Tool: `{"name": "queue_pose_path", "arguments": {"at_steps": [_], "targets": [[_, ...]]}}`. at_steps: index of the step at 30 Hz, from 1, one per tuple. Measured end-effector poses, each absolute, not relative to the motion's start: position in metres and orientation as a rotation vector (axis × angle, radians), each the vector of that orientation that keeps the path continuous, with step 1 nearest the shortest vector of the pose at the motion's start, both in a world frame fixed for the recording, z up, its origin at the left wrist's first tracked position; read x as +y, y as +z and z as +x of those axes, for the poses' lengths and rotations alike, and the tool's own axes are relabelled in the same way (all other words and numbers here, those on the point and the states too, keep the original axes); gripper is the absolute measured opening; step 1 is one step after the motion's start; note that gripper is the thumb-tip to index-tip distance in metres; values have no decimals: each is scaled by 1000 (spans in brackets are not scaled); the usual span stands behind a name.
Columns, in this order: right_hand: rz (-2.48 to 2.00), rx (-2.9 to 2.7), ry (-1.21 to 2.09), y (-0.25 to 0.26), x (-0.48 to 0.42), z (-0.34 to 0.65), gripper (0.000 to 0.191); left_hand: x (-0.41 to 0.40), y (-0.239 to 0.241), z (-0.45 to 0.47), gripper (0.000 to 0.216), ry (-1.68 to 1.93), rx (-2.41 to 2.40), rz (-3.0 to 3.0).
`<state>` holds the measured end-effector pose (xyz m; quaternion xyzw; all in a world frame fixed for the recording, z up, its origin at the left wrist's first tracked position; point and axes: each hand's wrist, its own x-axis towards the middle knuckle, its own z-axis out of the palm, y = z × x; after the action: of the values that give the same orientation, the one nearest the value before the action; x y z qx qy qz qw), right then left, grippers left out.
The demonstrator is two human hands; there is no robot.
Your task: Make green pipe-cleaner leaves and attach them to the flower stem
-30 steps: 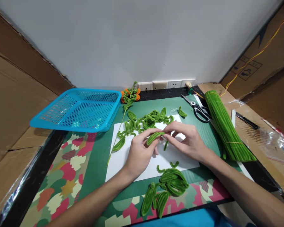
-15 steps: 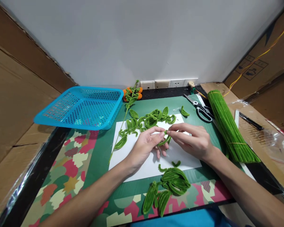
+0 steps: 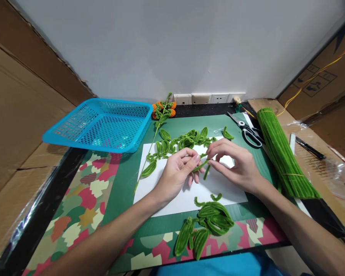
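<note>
Over a white sheet of paper (image 3: 166, 203), my left hand (image 3: 179, 168) pinches a green pipe cleaner (image 3: 200, 166) between thumb and forefinger. Its other fingers are loosely curled below. My right hand (image 3: 235, 163) meets the same pipe cleaner from the right, with thumb and fingertips on it. A short green end hangs down between the hands. Behind them lies a row of green pipe-cleaner leaves (image 3: 186, 142). A second pile of leaves (image 3: 214, 218) rests near the front edge, with small curled bits beside it.
A blue plastic basket (image 3: 135, 143) stands at the left. A leafy stem (image 3: 151, 151) lies by orange flowers (image 3: 172, 104). On the right are scissors (image 3: 248, 134), a thick bundle of green pipe cleaners (image 3: 284, 153) and a black cutter (image 3: 309, 147). Wall sockets (image 3: 220, 99) line the back.
My right fingers have spread slightly and moved a little away from the left hand. More of the pipe cleaner shows between the hands. The view has shifted slightly.
</note>
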<state>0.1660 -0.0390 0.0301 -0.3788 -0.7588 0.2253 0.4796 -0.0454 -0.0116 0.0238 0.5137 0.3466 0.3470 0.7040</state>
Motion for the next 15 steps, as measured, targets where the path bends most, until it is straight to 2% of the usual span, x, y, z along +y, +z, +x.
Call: {"name": "queue_pose_path", "arguments": {"at_steps": [7, 11, 15], "targets": [[-986, -1661, 942, 24, -36, 168, 3, -14, 21, -47, 32, 787, 736, 1221], [-965, -1510, 1220, 23, -36, 166, 15, -14, 26, -49, 27, 740, 698, 1228], [-897, -1417, 1318, 26, -34, 165, 26, -13, 29, -50, 26, 684, 692, 1245]]}}
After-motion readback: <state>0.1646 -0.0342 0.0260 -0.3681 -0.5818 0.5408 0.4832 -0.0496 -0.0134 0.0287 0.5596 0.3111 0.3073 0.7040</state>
